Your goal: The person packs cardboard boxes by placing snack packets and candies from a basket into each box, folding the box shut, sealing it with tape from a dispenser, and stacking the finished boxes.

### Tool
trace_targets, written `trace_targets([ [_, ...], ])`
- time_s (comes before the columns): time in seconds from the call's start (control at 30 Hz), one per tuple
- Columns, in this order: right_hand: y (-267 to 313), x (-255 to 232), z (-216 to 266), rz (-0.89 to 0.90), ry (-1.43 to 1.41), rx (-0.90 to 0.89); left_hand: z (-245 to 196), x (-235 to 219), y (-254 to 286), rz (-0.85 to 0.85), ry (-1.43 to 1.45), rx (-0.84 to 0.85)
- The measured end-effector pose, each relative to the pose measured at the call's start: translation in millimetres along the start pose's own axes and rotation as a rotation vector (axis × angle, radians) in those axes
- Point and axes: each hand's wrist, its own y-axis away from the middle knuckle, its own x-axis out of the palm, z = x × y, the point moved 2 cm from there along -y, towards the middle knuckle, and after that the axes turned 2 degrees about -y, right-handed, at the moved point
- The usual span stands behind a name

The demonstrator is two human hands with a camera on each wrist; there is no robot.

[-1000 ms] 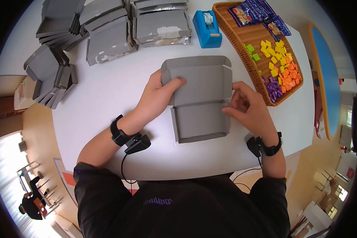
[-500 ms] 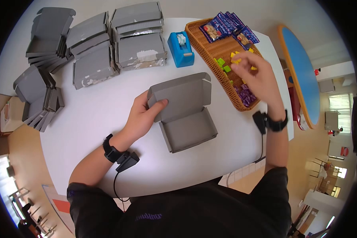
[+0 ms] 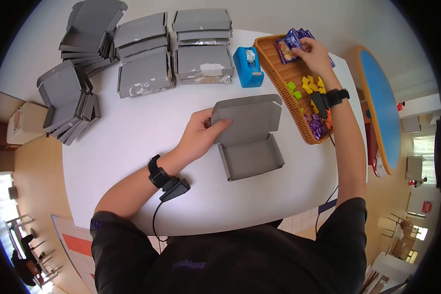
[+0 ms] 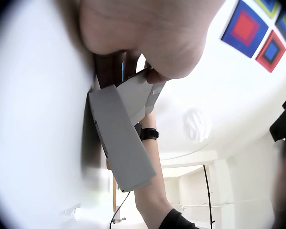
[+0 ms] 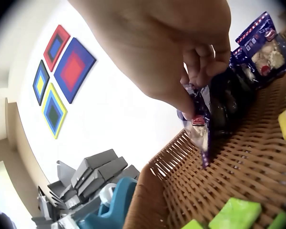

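Note:
An open grey cardboard box (image 3: 254, 158) stands on the white table, its lid raised. My left hand (image 3: 201, 132) grips the lid's left edge, thumb on the inner face and the other fingers behind it. At the far end of the wicker basket (image 3: 275, 74), my right hand (image 3: 314, 58) pinches a purple-blue snack packet (image 5: 200, 129) between thumb and fingers. This packet has a clear window showing pale pieces, and its lower end is close over the basket's woven floor. Other matching packets (image 5: 264, 55) lie behind the right hand.
Small green pieces (image 3: 294, 89), yellow pieces (image 3: 309, 85) and purple wrapped pieces (image 3: 318, 127) lie in the basket's nearer part. A blue tape dispenser (image 3: 250, 71) stands left of it. Stacked closed boxes (image 3: 203, 61) and nested open boxes (image 3: 66, 98) occupy the table's back left.
My right hand has gone from the box's right side, over the coloured pieces, to the packets at the basket's far end and taken hold of one. The left hand keeps holding the lid.

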Motion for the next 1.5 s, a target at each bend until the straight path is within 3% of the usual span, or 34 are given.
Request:
trace_targets([
  [0.17, 63, -64, 48, -0.205, -0.551, -0.150, 11, -6, -2, -0.025, -0.012, -0.014],
  [0.23, 114, -91, 108, -0.123, -0.668, -0.070, 13, -6, -3, -0.007, -0.087, 0.008],
  [0.3, 163, -88, 135, 0.105, -0.734, -0.026, 12, -3, -3, -0.014, -0.041, 0.013],
  [0.37, 201, -60, 160, 0.418, -0.744, -0.086, 10, -1, -1, -0.005, -0.012, 0.023],
  [0.43, 220, -34, 188, 0.544, -0.502, -0.155, 7, 0, -2, 0.013, -0.009, 0.040],
  [0.47, 227, -21, 192, 0.538, -0.511, -0.149, 5, 1, -2, 0.018, -0.018, 0.034],
  [0.57, 237, 4, 189, 0.475, -0.516, -0.069, 0, 3, 2, 0.016, 0.017, 0.042],
  [0.73, 235, 12, 186, 0.282, -0.601, -0.129, -1, 4, 2, 0.067, 0.047, 0.054],
  [0.83, 241, 6, 186, 0.303, -0.409, -0.174, -2, 6, 2, 0.066, 0.052, 0.056],
  [0.97, 243, 8, 183, 0.281, -0.391, -0.176, -4, 2, 2, 0.080, 0.015, 0.035],
  [1.07, 243, 16, 177, 0.381, -0.417, -0.288, -10, -1, 3, 0.136, -0.028, -0.023],
  [1.17, 240, 8, 174, 0.411, -0.523, -0.382, -12, 7, 1, 0.110, -0.138, 0.133],
  [1.27, 231, -9, 160, 0.338, -0.571, -0.332, -16, 10, 0, 0.138, -0.238, 0.169],
  [1.33, 225, -29, 141, 0.224, -0.565, -0.083, -15, 7, 0, 0.102, -0.233, 0.027],
  [1.37, 222, -25, 120, 0.083, -0.671, -0.078, -16, 7, 0, 0.107, -0.236, 0.029],
  [1.4, 218, -27, 115, -0.021, -0.881, 0.139, -15, 6, 1, 0.105, -0.237, 0.010],
  [1.5, 195, -27, 83, 0.031, -0.748, 0.201, -14, 7, 1, 0.109, -0.260, 0.021],
])
